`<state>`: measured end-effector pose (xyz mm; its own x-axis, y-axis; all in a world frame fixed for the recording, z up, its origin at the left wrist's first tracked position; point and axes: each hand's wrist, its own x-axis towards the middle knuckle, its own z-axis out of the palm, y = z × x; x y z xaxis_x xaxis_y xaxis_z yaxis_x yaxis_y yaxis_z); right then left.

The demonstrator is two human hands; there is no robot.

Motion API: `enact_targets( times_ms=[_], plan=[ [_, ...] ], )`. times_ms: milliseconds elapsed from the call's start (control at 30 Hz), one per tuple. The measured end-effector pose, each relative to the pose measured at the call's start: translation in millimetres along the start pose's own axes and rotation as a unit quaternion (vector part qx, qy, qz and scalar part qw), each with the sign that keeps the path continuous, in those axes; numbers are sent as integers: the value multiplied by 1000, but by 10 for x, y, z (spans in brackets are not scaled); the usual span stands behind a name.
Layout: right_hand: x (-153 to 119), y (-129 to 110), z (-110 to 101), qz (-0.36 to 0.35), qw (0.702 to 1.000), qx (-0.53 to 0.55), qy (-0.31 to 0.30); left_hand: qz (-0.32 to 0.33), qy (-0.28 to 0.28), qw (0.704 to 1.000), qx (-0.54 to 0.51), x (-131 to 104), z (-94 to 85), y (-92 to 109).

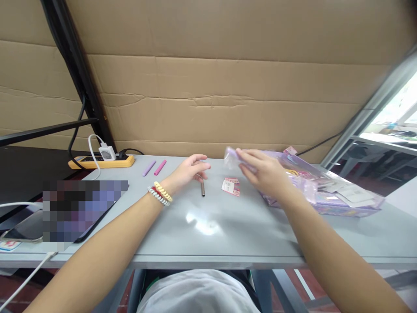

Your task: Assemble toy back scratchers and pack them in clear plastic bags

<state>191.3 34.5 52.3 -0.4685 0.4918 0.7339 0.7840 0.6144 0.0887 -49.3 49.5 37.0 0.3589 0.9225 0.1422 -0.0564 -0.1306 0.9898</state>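
Observation:
My left hand [190, 169] is over the middle of the table with its fingers curled. A slim brown pen-like stick [203, 188] points down from under these fingers, its upper end hidden by them. My right hand [265, 171] grips a crumpled clear and pale purple plastic wrapper [230, 158] between thumb and fingers. Between the hands lies a small pink and white printed card [231, 186]. Just right of my right hand sits a purple-edged tray [345, 210] with plastic packets and papers in it.
A purple stick [149, 168] and a pink stick [160, 168] lie at the back left. Behind them is a yellow power strip [114, 162] with a white charger [107, 151] and cables. A dark tablet-like device [97, 226] rests at the left edge. Cardboard [228, 104] walls the back.

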Motion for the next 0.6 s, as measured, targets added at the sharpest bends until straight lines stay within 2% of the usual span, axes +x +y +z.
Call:
enact_targets(
  times_ms=[67,133,167,233,300,367,467,600],
  plan=[
    [55,216,-95,72,996,-42,11,5,17,1000,10,5,-31,14],
    [125,499,-166,156,983,-97,-14,3,27,999,38,9,-49,12],
    [162,659,-186,200,971,-125,-43,1,28,998,56,10,-53,6],
    [223,985,-184,285,933,-164,-145,-2,25,995,93,12,-53,-10],
    [253,1275,-128,328,909,-174,-189,-4,17,992,127,10,-44,-22],
    [252,1492,-28,401,847,-192,-290,-6,10,989,150,5,-34,-25],
    [225,1665,150,428,821,-197,-322,-3,5,986,165,-6,-24,-19],
    [207,1751,308,444,822,-210,-289,-12,8,983,181,-10,-29,-19]
  ],
)
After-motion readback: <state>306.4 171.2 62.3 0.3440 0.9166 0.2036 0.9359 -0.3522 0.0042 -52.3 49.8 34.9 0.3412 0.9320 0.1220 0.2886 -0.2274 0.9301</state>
